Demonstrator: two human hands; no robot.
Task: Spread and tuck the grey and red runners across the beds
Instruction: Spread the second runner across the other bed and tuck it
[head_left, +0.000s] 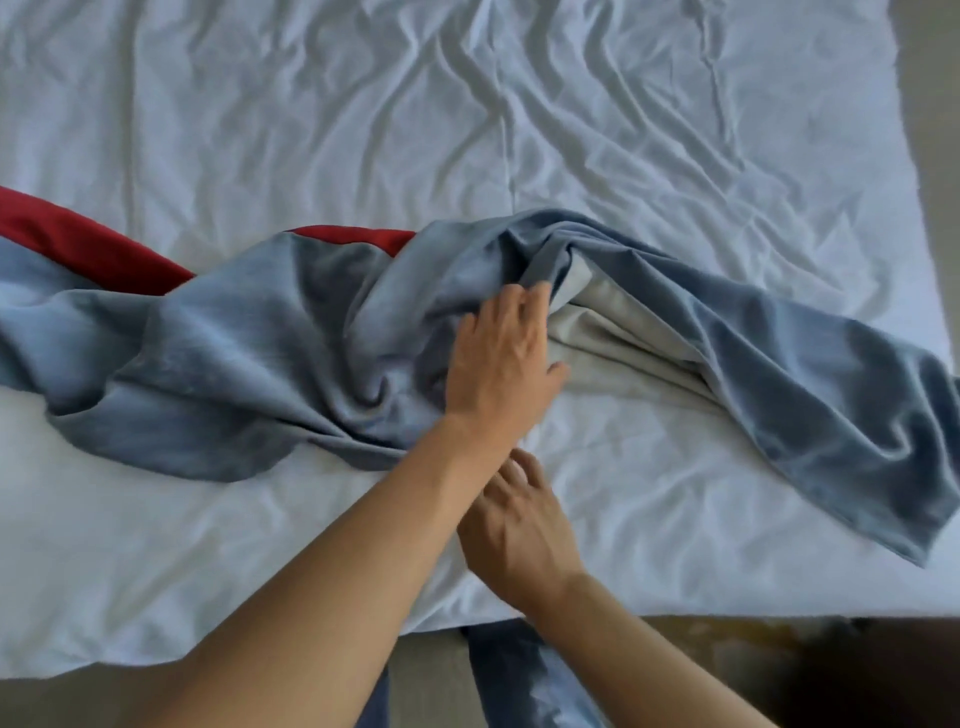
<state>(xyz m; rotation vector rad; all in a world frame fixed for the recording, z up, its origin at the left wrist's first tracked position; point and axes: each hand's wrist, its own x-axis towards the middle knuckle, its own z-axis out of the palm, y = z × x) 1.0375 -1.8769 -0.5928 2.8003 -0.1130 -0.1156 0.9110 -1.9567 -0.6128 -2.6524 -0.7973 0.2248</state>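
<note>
A grey-blue runner (270, 343) lies crumpled and twisted across the white bed (649, 156), its right end trailing toward the bed's near right corner. Part of it is turned over and shows a pale lining (618, 338). A red runner (88, 244) peeks out from under it at the left. My left hand (504, 358) rests flat on the bunched middle of the grey runner, fingers straight, fingertips at a fold. My right hand (519, 525) hovers over the white sheet just below the left wrist, fingers loosely bent, holding nothing.
The bed's near edge (727, 608) runs along the bottom, with dark floor (857, 675) beyond it at lower right. The bed's right edge (914, 156) meets a grey floor strip. My legs in blue trousers (519, 680) stand against the bed.
</note>
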